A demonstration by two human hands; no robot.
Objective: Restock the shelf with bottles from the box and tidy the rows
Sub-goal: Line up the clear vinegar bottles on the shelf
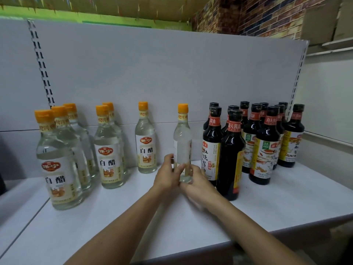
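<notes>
Gripping the lower part of a clear vinegar bottle [182, 142], both hands meet near its base: the left hand [168, 175] takes it from the left with its fingers [178, 168] curled across the glass, and the right hand [197, 183] takes it from the right, fingers [193, 169] closed round the bottom. This held bottle stands upright over the white shelf [133, 217] with an orange cap on top. Its label shows only at the edges, so mostly bare glass faces the camera. Whether its base rests on the shelf I cannot tell, as the hands partly cover it.

Just right of the held bottle stands a soy sauce bottle [211, 146] with a white label, and a second dark bottle [231, 155] sits right of that and nearer the camera. Farther right is a cluster of dark bottles [263, 144] with black caps. Left of the held bottle, a lone vinegar bottle [145, 142] stands well apart with its label forward. Farther left is a pair of vinegar bottles [108, 150], one behind the other, then a row of three [57, 165]. Behind the held bottle rises the grey back panel [152, 73]
</notes>
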